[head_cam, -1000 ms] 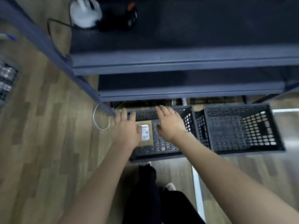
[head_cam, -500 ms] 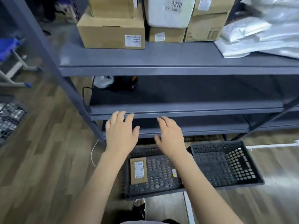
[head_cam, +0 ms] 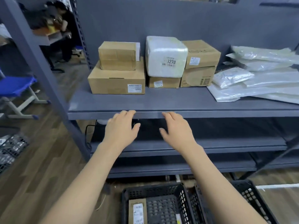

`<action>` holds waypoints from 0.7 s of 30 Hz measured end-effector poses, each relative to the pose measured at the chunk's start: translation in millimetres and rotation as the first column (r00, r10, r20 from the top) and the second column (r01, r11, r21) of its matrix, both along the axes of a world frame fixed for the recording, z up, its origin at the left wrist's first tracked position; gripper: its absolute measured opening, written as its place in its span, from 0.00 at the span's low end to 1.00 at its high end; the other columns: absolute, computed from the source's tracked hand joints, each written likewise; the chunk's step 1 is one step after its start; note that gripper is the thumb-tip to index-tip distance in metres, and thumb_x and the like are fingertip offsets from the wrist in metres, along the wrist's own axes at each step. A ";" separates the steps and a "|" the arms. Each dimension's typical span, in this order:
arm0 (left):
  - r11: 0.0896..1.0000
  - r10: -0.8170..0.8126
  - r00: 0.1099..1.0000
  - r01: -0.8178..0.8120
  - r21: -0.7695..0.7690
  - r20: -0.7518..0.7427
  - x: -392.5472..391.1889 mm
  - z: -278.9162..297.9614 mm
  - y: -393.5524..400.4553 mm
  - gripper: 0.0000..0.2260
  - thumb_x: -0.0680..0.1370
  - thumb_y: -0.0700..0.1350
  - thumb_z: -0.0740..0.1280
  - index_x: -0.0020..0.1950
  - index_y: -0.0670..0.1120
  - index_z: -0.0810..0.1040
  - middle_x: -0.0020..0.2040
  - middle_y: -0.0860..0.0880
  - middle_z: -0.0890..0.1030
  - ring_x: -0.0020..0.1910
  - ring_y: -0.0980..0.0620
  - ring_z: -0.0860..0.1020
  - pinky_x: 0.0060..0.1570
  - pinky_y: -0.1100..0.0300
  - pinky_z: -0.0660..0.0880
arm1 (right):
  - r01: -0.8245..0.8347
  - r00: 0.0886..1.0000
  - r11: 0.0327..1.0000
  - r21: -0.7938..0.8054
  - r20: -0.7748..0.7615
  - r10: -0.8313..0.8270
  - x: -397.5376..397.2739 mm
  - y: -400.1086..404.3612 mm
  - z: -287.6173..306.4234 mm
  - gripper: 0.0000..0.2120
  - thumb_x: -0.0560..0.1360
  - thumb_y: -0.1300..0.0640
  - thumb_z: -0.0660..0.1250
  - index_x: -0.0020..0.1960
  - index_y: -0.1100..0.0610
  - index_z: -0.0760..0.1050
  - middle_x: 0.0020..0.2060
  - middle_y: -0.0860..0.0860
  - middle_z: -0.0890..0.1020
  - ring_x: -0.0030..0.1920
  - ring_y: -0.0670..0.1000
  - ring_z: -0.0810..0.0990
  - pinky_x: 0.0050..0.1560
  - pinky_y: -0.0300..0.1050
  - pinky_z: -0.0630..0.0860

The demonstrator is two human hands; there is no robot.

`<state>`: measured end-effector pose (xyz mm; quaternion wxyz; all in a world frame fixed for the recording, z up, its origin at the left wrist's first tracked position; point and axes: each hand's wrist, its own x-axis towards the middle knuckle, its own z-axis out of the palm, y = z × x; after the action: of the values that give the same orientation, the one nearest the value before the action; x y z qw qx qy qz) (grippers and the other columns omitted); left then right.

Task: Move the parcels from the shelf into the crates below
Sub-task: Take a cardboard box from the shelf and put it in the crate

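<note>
Both hands empty, fingers relaxed — left hand (head_cam: 122, 128) and right hand (head_cam: 177, 129) just below the shelf (head_cam: 178, 101) edge. Cardboard parcels (head_cam: 117, 80) on shelf; one flat parcel (head_cam: 137, 210) in the left crate (head_cam: 155, 190).

— Where are the hands?
— Left hand (head_cam: 122, 128) and right hand (head_cam: 176, 128) hover empty below the shelf (head_cam: 178, 101) edge.
— And parcels?
— Cardboard boxes (head_cam: 116, 81) above; one flat parcel (head_cam: 137, 211) in the crate (head_cam: 155, 189) beneath.
</note>
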<state>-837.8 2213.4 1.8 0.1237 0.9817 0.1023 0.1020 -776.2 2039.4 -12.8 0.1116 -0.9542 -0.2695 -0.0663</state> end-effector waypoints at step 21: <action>0.968 0.208 0.976 -0.214 0.132 0.056 189.5 91.5 142.1 0.37 0.75 0.50 0.69 0.76 0.46 0.49 0.76 0.37 0.47 0.72 0.37 0.55 0.68 0.47 0.60 | -0.158 0.987 0.973 0.165 0.064 0.150 197.9 189.9 100.3 0.34 0.72 0.64 0.67 0.73 0.63 0.53 0.67 0.60 0.63 0.62 0.60 0.69 0.52 0.44 0.67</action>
<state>-648.3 2355.6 93.3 0.0463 0.9691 0.1964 0.1416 -578.3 2229.3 87.5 0.1904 -0.9154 -0.3388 -0.1047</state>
